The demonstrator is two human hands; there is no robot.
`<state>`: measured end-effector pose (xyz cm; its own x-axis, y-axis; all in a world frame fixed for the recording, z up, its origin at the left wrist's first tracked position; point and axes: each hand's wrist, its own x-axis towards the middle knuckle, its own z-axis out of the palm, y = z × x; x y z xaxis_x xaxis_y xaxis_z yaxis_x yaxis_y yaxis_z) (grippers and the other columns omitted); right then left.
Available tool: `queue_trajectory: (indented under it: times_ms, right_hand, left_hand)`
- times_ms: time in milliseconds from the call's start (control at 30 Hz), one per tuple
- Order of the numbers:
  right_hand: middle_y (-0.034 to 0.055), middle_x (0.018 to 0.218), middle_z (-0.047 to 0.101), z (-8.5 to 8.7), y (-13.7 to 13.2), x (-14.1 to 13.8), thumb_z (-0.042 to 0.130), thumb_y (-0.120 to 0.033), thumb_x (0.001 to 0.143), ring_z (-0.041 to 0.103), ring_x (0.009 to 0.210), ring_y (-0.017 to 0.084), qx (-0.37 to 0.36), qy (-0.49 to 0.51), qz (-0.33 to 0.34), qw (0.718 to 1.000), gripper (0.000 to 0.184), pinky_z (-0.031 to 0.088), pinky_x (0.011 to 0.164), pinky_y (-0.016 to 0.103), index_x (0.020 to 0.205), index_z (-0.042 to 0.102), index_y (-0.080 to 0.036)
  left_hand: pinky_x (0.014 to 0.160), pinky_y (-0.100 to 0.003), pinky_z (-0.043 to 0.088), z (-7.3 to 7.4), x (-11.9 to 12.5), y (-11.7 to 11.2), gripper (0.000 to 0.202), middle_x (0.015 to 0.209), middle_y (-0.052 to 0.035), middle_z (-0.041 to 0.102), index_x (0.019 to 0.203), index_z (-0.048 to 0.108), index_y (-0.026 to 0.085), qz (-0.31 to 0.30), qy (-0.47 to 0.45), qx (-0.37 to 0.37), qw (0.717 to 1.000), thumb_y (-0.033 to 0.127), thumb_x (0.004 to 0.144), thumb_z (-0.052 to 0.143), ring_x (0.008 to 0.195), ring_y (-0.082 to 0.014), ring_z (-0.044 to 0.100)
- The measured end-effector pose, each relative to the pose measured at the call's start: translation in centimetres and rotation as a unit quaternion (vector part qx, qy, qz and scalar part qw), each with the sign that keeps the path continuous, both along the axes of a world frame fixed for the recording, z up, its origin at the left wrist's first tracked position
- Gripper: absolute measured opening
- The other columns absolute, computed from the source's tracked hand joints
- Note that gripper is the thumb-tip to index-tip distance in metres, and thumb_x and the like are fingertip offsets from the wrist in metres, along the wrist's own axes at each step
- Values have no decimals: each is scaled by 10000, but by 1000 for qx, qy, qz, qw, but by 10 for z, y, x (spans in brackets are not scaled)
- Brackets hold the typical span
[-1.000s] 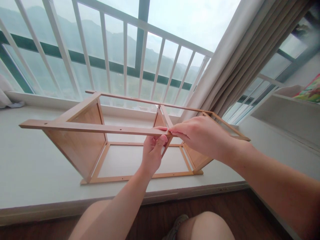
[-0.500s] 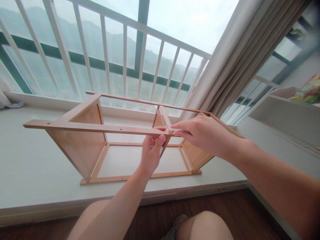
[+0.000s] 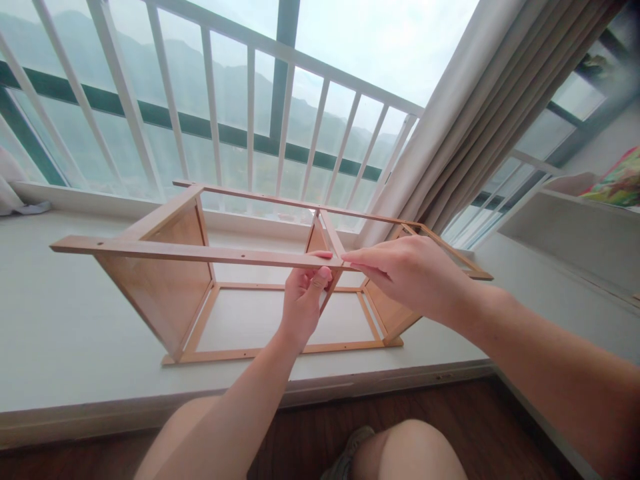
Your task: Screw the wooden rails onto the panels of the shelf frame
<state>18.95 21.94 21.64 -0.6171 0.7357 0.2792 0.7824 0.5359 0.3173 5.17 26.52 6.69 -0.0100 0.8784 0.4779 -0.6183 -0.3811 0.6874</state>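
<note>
A light wooden frame (image 3: 215, 255), like a small shelf unit, lies on its side on the white ledge, with solid panels at both ends and a middle divider (image 3: 331, 230). My left hand (image 3: 305, 300) is closed round the upper front rail where the divider meets it, thumb in front and fingers behind. At that same joint, my right hand (image 3: 410, 267) comes in from the right. Its index finger and thumb are close together against the rail top, and whatever lies between them is hidden. Several small holes dot the rails.
The white ledge (image 3: 75, 320) ends at a front edge above a dark wood floor (image 3: 300, 433). Behind the frame stand a white railing (image 3: 215, 113) and a window. A beige curtain (image 3: 465, 113) hangs at right, beside a white shelf (image 3: 565, 233). My knees are below.
My right fingertips have shifted slightly at the joint, covering a small dark spot seen there before. The frame's left end has moved a little right and up. My left hand keeps its grip.
</note>
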Motion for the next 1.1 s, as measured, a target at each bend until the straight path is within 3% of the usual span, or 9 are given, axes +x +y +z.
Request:
queue_trajectory:
  times_ms: [400, 633, 733, 833, 900, 967, 1100]
  right_hand:
    - [20, 848, 765, 0, 6, 4, 512, -251, 963, 678, 729, 128, -59, 63, 4, 996, 277, 415, 666, 214, 1112, 744, -276]
    - [43, 945, 768, -1, 2, 6, 529, -279, 955, 693, 784, 152, -20, 105, -10, 994, 280, 437, 688, 234, 1151, 727, -261]
    - [29, 899, 761, 6, -10, 13, 544, -302, 947, 681, 767, 148, -7, 171, -27, 985, 251, 444, 710, 241, 1089, 745, -249]
    - [7, 743, 703, 0, -34, 27, 536, -367, 951, 583, 597, 115, -34, 258, -69, 963, 270, 396, 603, 238, 1040, 741, -215]
    - [2, 728, 669, -23, -56, 36, 514, -428, 955, 523, 564, 112, -78, 338, -103, 932, 322, 358, 552, 243, 1076, 710, -203]
    - [4, 726, 641, -63, -80, 43, 470, -452, 970, 517, 589, 123, -138, 411, -129, 892, 354, 358, 561, 249, 1096, 680, -197]
    - [-20, 639, 568, -174, -123, 46, 423, -494, 972, 478, 567, 140, -233, 505, -184, 810, 391, 343, 556, 261, 1105, 653, -206]
  left_hand:
    - [657, -246, 416, 2, -4, -3, 321, 779, -15, 578, 1093, 642, 205, 20, 34, -7, 999, 427, 861, 659, 706, -112, 491]
    - [646, -233, 405, 0, -8, -7, 428, 797, -6, 573, 1156, 615, 198, 32, 63, -19, 997, 445, 817, 702, 691, -108, 466]
    - [643, -229, 392, -7, -12, -11, 371, 798, 1, 559, 1052, 630, 188, 64, 81, -41, 994, 437, 795, 727, 693, -104, 470]
    - [624, -233, 370, -23, -18, -21, 356, 752, 10, 547, 1038, 643, 185, 99, 99, -62, 988, 446, 804, 711, 666, -104, 463]
    - [619, -244, 358, -39, -23, -33, 311, 696, 7, 541, 941, 670, 173, 143, 133, -74, 978, 466, 837, 660, 651, -115, 459]
    - [647, -260, 364, -57, -26, -51, 316, 683, -1, 534, 855, 675, 171, 168, 181, -80, 966, 475, 878, 595, 666, -130, 469]
    - [697, -282, 377, -91, -23, -94, 390, 701, -16, 546, 873, 692, 183, 55, 298, -37, 952, 477, 949, 447, 694, -150, 498]
